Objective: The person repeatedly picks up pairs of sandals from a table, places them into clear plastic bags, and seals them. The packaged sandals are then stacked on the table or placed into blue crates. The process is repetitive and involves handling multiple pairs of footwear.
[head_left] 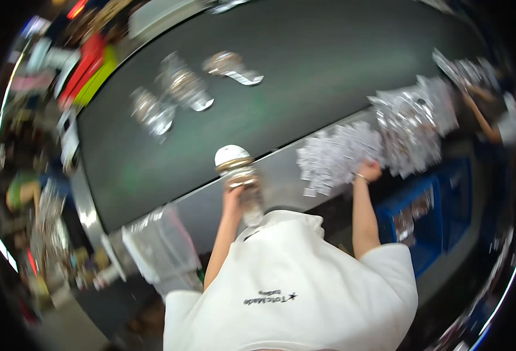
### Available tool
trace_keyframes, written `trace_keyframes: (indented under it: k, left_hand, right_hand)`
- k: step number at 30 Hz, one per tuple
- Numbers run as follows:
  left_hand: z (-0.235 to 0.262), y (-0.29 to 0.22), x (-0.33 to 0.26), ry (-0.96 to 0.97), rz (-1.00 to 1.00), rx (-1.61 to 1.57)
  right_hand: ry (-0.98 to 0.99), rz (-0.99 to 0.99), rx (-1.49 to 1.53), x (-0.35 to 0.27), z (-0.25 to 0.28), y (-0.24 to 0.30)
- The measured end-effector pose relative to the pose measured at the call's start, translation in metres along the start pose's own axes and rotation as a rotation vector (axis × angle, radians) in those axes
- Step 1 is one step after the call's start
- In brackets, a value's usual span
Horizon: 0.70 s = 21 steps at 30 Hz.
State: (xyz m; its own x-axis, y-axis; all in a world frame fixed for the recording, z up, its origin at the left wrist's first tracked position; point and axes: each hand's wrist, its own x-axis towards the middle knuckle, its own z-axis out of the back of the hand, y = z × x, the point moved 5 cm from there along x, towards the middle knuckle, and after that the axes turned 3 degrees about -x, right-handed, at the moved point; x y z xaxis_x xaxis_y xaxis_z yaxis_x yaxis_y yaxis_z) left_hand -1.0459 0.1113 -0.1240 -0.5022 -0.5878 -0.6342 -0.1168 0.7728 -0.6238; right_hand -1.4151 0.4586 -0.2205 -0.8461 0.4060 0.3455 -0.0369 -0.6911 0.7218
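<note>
My left hand is raised over the metal ledge and shut on a clear-wrapped item with a white cap and a gold band, held upright at the edge of the dark conveyor belt. Off to the right, my right hand rests on a pile of shiny clear packets lying on the ledge. Whether its fingers grip a packet is blurred. My white shirt fills the lower middle of the view.
Several wrapped items lie on the belt at upper left. A bigger heap of packets sits further right, with another person's arm near it. Blue crates stand below right, and a clear plastic bin at lower left.
</note>
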Motion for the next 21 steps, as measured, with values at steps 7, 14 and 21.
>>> trace_keyframes:
  k: [7, 14, 21]
  left_hand:
    - [0.026, 0.046, 0.016, 0.067, 0.217, 0.508]
    - [0.062, -0.137, 0.057, -0.228, -0.532, 1.33]
    - [0.104, -0.229, 0.183, -0.406, -0.79, 1.67]
  right_hand:
    - [0.047, -0.017, 0.047, 0.01, 0.025, 0.026]
    - [0.586, -0.15, 0.455, -0.069, 0.045, 0.087]
    - [1.463, -0.197, 0.293, -0.248, 0.056, 0.157]
